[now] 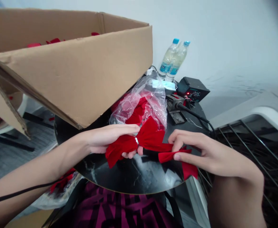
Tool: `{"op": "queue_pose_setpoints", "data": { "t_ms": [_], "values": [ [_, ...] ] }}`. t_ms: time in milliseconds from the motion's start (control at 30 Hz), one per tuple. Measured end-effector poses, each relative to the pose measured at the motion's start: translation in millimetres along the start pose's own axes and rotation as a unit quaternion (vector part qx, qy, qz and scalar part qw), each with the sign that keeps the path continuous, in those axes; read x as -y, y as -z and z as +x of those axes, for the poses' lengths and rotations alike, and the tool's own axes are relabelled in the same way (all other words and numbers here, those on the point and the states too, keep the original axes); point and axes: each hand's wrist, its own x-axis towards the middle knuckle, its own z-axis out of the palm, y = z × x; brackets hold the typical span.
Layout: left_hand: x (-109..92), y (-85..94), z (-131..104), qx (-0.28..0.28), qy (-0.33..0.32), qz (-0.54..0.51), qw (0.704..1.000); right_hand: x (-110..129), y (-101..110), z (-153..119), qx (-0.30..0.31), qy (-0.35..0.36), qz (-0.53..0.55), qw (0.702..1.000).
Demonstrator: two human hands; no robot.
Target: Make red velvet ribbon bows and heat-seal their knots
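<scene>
A red fabric bow (129, 142), cinched at its middle by a narrow silvery band, lies in my left hand (112, 136). The thumb rests on top and the fingertips curl up from beneath. To the right, my right hand (191, 147) pinches a folded red ribbon (170, 155) between thumb and fingers. A tail of this ribbon hangs below the hand. Whether ribbon and bow are joined cannot be seen, though they meet or overlap between my hands. Just behind the bow, a clear plastic bag (122, 109) holds more red fabric pieces.
A large cardboard box (101, 72) with red pieces inside overhangs the round black table (105, 172) at left. Behind are two bottles (173, 60), a black control box (193, 89) with a lit red light, and a corded tool (176, 101). A metal rack (245, 142) stands right.
</scene>
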Motion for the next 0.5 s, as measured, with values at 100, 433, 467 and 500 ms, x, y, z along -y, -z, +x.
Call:
{"op": "queue_pose_setpoints", "data": {
  "t_ms": [100, 433, 467, 500],
  "values": [
    [2.2, -1.3, 8.6, -0.013, -0.010, -0.033, 0.999, -6.5, 9.7, 0.9, -0.015, -0.010, -0.024, 1.000],
    [10.5, -3.0, 30.8, -0.132, -0.159, -0.088, 0.975, 12.1, -57.6, -1.0, -0.368, -0.094, 0.107, 0.919],
    [12.7, -3.0, 33.4, -0.140, -0.184, -0.071, 0.970, 13.6, -73.1, 10.0, -0.368, -0.106, 0.157, 0.910],
    [15.2, -2.6, 35.6, -0.150, -0.209, -0.048, 0.965, 13.6, -86.4, 21.8, -0.381, -0.107, 0.208, 0.894]
  ]
}}
